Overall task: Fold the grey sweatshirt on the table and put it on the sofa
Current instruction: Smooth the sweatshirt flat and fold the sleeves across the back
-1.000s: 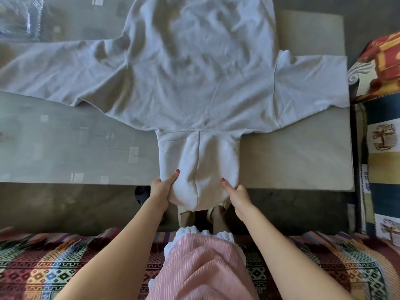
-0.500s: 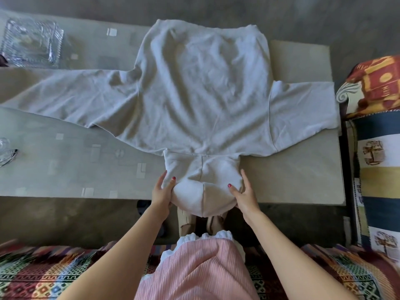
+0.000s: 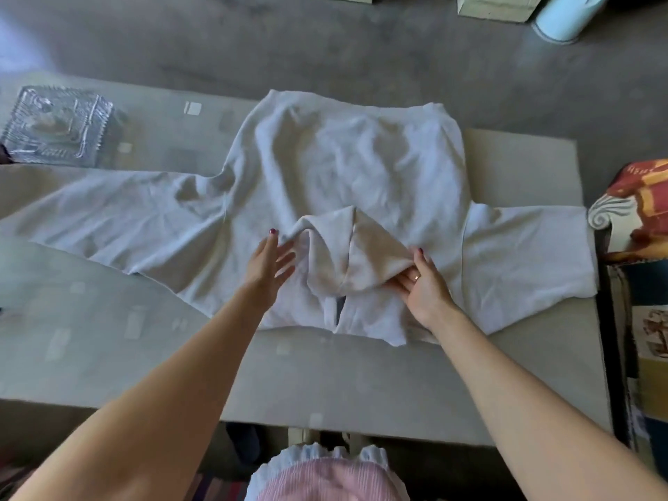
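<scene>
Sweatshirt [image 3: 347, 175], grey, spread flat on the table [image 3: 325, 385] with its body in the middle, both sleeves out to the sides and its hood [image 3: 347, 254] turned up over the body. The cloth lies in soft creases and sags wherever it is not supported, so it should handle as light, limp and non-slippery; a pinch at one point would probably drag a crumpled ridge, and edges, seams and sleeve ends look the better places to take hold, with a flat palm to smooth each fold. Right hand [image 3: 424, 280] pinches the right edge of the hood between thumb and fingers [image 3: 405, 283]. Left hand [image 3: 269, 260] lies open just beside the hood's left edge, fingers [image 3: 285, 260] spread and holding nothing. A cut-glass dish [image 3: 58, 126] stands well apart at the far left of the table; patterned upholstery [image 3: 639, 207], presumably the sofa, adjoins the right end.
</scene>
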